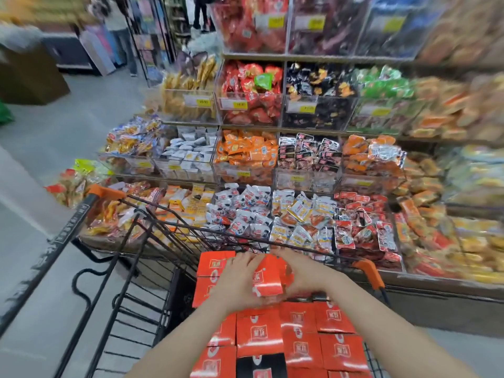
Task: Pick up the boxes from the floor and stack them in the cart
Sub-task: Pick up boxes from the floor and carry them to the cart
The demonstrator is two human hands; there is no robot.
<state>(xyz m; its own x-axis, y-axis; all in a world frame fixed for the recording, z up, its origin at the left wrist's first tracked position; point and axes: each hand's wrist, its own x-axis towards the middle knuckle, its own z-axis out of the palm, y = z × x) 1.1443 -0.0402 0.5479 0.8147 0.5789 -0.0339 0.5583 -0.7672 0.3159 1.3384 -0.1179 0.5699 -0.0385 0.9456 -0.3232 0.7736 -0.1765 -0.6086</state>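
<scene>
- Your left hand [240, 276] and right hand [302, 274] are both gripping one red box [268, 276], fingers curled round its left and right sides; you are holding it tilted, above the stacked boxes.
- The red box is sitting at about 6 o'clock in the head view, over the far half of the cart [114, 268], just inside its far rim.
- Stacked red boxes [300, 339] are filling the near part of the cart, in rows at 6 o'clock; more of them [212, 271] are lying at 9 o'clock of your left hand, touching its edge.
- One black-faced box [260, 365] is lying among the red ones at the bottom edge.
- The cart's black wire rim is running across at 12 o'clock of your hands, with orange corner caps [369, 271] at 3 o'clock and at 10 o'clock.
- Snack shelves [272, 126] are standing directly beyond the cart from 12 to 3 o'clock, tiered clear bins of packets with yellow price tags [240, 105].
- Grey floor [54, 148] is lying open at 9 to 10 o'clock; the far aisle is too blurred to read.
</scene>
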